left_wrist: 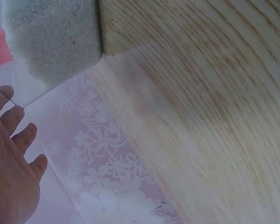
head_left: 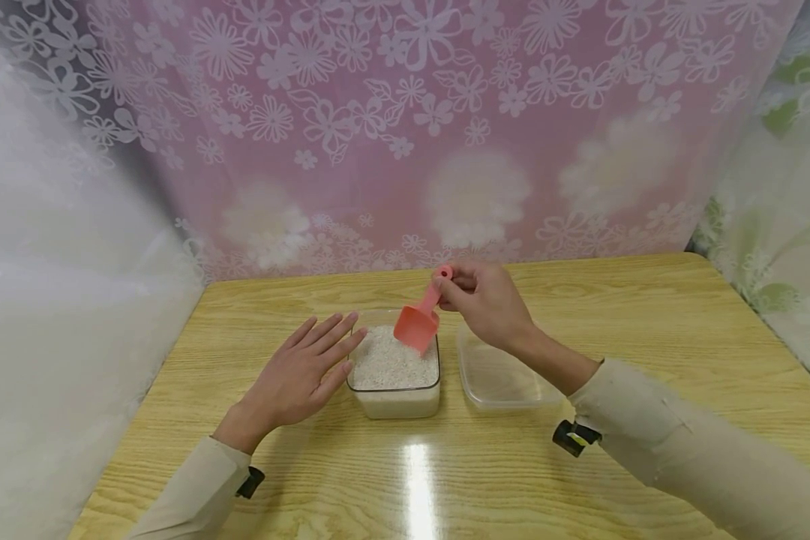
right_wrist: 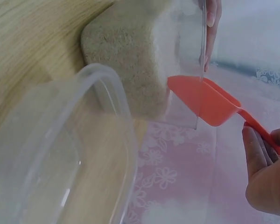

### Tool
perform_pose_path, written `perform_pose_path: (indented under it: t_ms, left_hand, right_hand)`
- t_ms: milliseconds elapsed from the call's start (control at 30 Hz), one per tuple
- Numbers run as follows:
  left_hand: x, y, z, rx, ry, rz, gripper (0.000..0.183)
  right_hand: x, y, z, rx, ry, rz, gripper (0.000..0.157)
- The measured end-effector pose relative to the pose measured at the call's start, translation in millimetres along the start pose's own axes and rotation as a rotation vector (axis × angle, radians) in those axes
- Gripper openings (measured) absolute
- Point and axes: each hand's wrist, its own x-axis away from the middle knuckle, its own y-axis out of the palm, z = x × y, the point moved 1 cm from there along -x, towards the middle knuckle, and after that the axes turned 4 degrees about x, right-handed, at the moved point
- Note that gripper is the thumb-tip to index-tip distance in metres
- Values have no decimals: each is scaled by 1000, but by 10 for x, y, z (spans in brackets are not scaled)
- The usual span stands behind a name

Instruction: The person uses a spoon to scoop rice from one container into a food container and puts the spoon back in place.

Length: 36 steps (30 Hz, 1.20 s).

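Note:
A clear square container [head_left: 400,405] of white rice [head_left: 385,364] stands on the table. Above its far right part, my right hand [head_left: 489,300] pinches a red-orange scoop [head_left: 415,328] by the handle. The scoop's front edge dips to the rice surface, seen through the wall in the right wrist view, where the scoop [right_wrist: 210,105] slants down over the rim. My left hand [head_left: 304,371] lies along the container's left side, fingers extended with the tips at the rim. In the left wrist view the fingers [left_wrist: 25,137] show beside the clear wall.
A second clear plastic container [head_left: 496,401] sits close to the right of the rice, partly under my right forearm. The wood-grain table [head_left: 682,337] ends at a pink floral curtain [head_left: 405,187] behind. Pale floral curtains hang at both sides.

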Motion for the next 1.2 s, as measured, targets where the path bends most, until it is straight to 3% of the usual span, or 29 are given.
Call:
perform_pose_path:
  t_ms: [1200]
  left_hand:
    - [14, 19, 18, 36, -26, -4, 53]
  right_hand:
    - [153, 114, 400, -480, 395, 12, 25]
